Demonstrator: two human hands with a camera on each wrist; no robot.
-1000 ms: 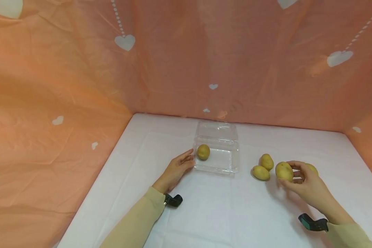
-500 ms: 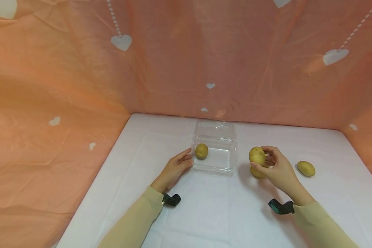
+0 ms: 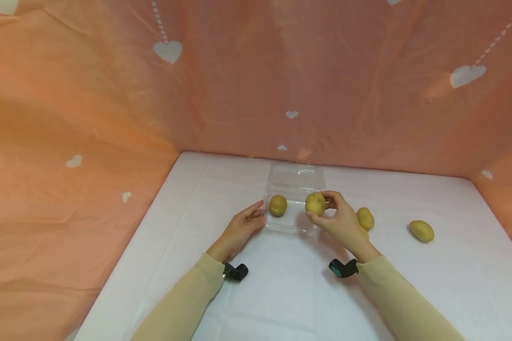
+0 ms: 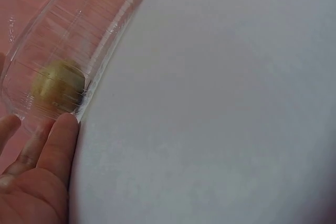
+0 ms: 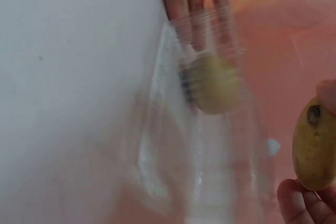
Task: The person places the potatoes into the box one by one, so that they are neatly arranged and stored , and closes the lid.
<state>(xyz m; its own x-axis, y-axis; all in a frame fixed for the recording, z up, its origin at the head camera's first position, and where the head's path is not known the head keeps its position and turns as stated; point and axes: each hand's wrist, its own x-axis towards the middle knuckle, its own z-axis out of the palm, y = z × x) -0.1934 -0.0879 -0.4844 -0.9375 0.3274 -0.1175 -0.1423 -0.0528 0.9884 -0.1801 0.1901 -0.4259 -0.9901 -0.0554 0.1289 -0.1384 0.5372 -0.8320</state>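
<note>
My right hand (image 3: 339, 220) grips a yellow potato (image 3: 315, 203) between thumb and fingers, above the right part of a clear plastic clamshell box (image 3: 296, 230). The box's lid (image 3: 296, 175) lies folded back, away from me. Inside the box, on the left, sits another potato (image 3: 278, 205), seen through the plastic wall in the left wrist view. With fingers nearly straight, my left hand (image 3: 239, 232) touches the box's left side. In the right wrist view the held potato (image 5: 315, 148) shows a dark spot.
On the white tabletop (image 3: 277, 293), right of the box, lies a potato (image 3: 365, 219), with one more partly hidden behind my right hand. A separate potato (image 3: 421, 231) lies farther right. Orange cloth (image 3: 239, 85) with white hearts stands around the table.
My right hand has carried the potato leftward, past the loose potatoes, to over the box. The left hand has stayed at the box's left side.
</note>
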